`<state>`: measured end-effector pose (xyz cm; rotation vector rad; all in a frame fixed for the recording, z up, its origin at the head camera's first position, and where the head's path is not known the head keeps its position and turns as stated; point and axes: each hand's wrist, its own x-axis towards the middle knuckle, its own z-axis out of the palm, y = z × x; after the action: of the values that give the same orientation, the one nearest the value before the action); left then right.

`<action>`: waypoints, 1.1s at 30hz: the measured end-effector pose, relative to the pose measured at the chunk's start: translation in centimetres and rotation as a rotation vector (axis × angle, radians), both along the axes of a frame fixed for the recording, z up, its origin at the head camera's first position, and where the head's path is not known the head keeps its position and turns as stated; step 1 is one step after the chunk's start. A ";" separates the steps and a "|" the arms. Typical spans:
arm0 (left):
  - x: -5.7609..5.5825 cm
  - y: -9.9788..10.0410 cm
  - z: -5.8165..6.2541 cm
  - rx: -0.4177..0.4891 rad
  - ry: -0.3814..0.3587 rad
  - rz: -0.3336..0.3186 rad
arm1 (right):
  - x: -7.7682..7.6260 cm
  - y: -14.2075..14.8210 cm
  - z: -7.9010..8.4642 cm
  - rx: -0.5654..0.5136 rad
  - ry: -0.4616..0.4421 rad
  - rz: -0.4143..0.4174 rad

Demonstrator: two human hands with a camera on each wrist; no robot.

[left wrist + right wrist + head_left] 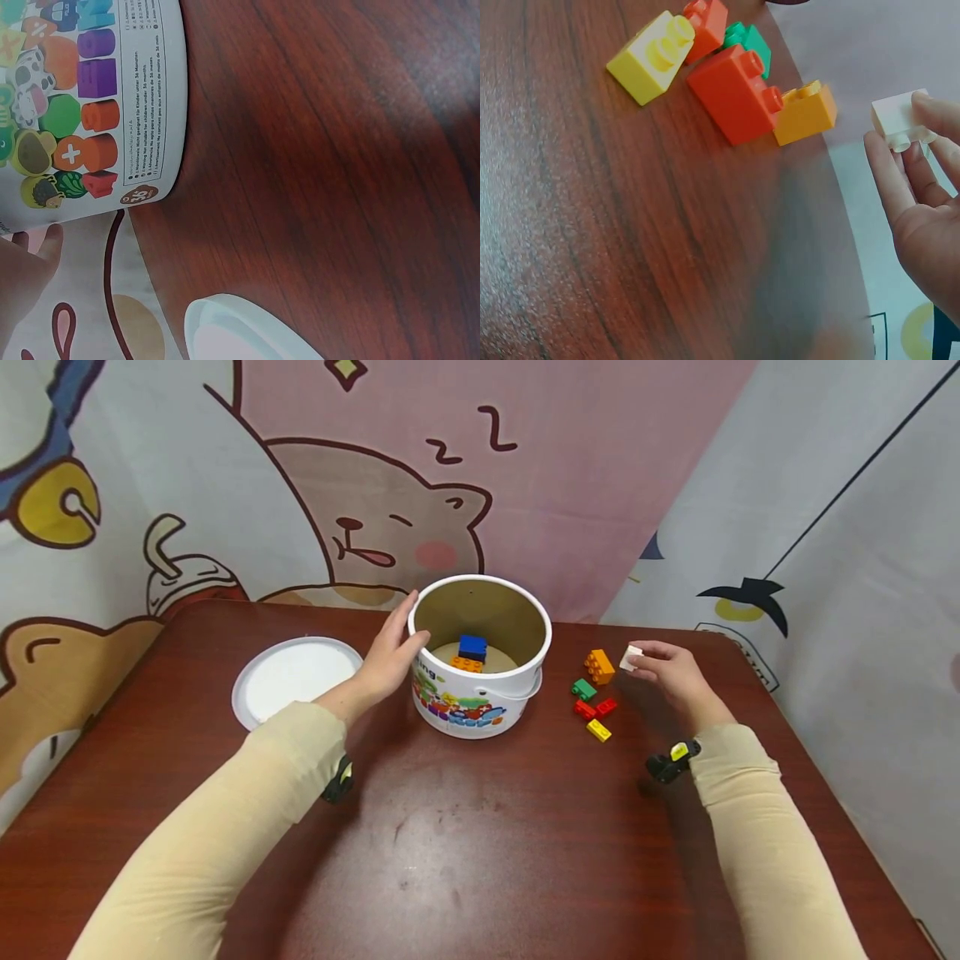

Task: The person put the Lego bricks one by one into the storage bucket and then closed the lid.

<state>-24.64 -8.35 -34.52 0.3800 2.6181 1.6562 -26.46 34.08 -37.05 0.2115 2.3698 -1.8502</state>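
Between its fingers and thumb my right hand pinches a white toy brick, holding it over the table's right side. Below and to the left lie an orange brick, a green brick, two red bricks and a yellow brick. My left hand rests with straight fingers against the left side of a white bucket, its thumb at the rim. Inside the open bucket, a blue brick and another orange brick show on the bottom.
A round white lid lies on the brown table, left of the bucket. The bucket's handle hangs down at its front right. Behind the table hangs a cartoon-printed cloth.
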 end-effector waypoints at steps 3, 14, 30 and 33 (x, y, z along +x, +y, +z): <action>0.0 0.0 0.0 0.000 0.002 0.002 | 0.0 -0.1 0.3 -0.020 -0.003 -0.018; 0.0 0.0 -0.1 0.004 -0.006 -0.003 | 0.4 -0.3 2.2 -0.165 0.018 0.022; -0.1 0.0 0.0 -0.001 0.006 -0.002 | 0.6 -4.4 6.5 -0.225 0.086 0.082; 0.0 0.0 0.1 -0.004 0.004 -0.002 | 0.6 -5.5 7.5 -0.240 0.102 0.110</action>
<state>-24.64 -8.30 -34.46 0.3865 2.6224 1.6510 -25.87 28.58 -29.55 -0.0382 2.1443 -2.1135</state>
